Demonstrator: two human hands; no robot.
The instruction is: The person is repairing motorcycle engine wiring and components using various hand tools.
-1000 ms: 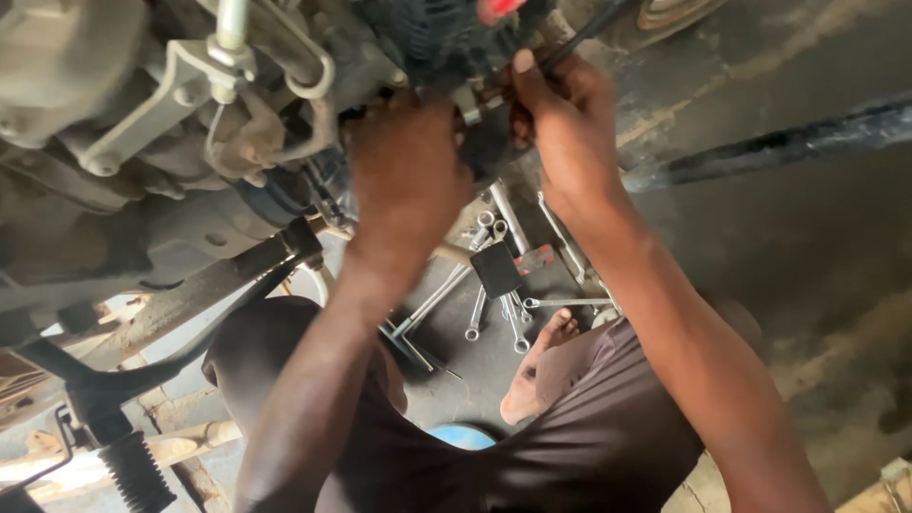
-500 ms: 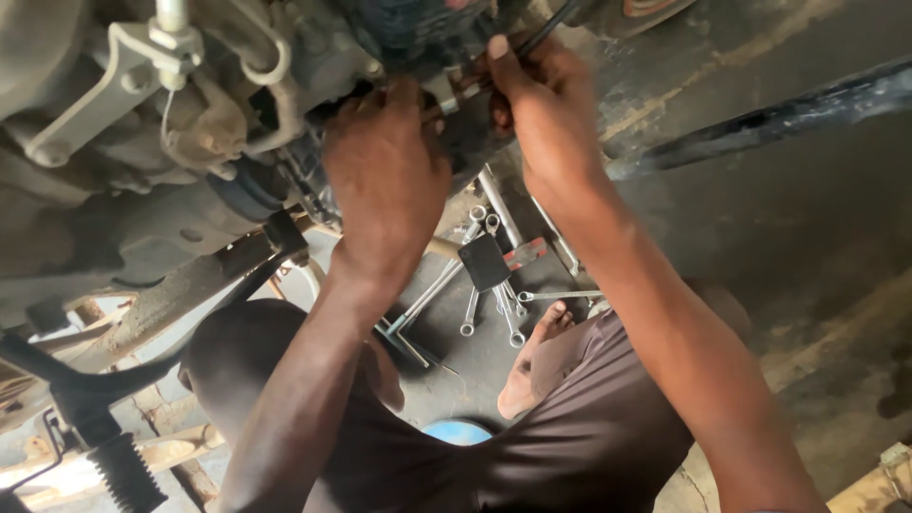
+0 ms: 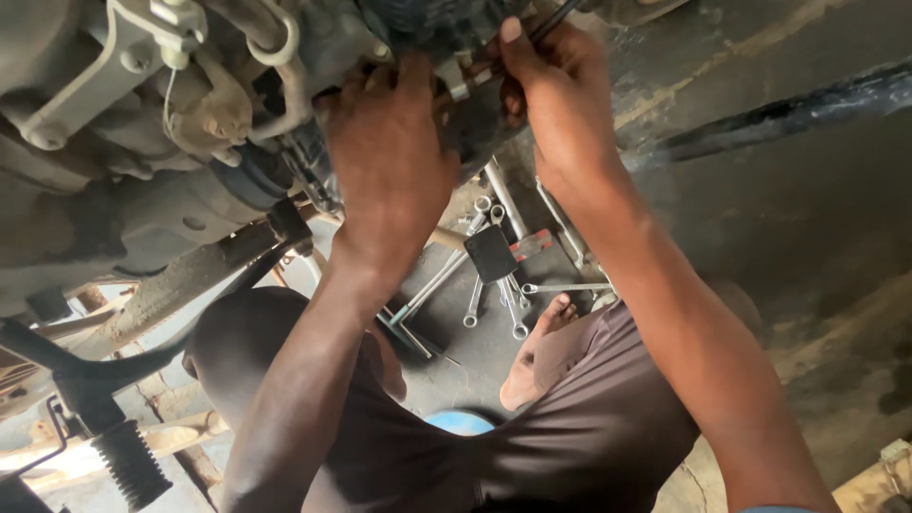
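Two hands up at engine underside [image 3: 142, 142]: right hand [image 3: 556, 95] clamps thin tool [image 3: 554, 17], tip hidden; left hand [image 3: 389, 161] grip unclear.

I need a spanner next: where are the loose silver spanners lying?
In the head view, the loose silver spanners lie fanned on the grey floor at centre, below the right hand, beside another person's bare foot.
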